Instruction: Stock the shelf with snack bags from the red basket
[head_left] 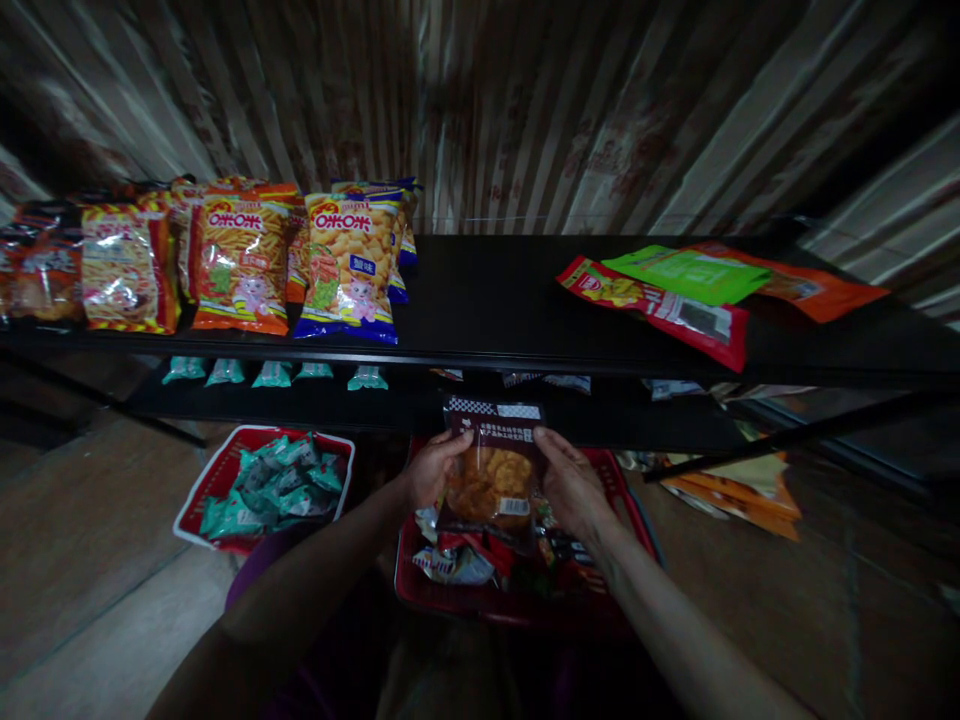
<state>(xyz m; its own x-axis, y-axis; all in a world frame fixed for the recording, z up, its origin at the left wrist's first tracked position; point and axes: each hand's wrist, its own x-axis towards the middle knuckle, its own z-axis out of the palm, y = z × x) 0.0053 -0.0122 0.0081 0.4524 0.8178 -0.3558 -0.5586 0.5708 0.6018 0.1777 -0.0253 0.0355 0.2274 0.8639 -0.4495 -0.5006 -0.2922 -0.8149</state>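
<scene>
A brown snack bag (491, 470) with a clear front and a white barcode label is held upright between both hands. My left hand (436, 466) grips its left edge, thumb on the front. On the opposite edge, my right hand (574, 485) is closed the same way; the fingers behind the bag are hidden. Directly below sits a red basket (510, 603) holding several mixed snack packets (454, 565), partly covered by the bag and my arms.
Snack bags (349, 265) stand along the left of the black shelf (480, 300); flat packets (675, 285) lie at its right. Small teal packs (274, 374) line the lower shelf. Another red basket (264, 430) holds teal packs. Orange packets (739, 500) rest on the floor at right.
</scene>
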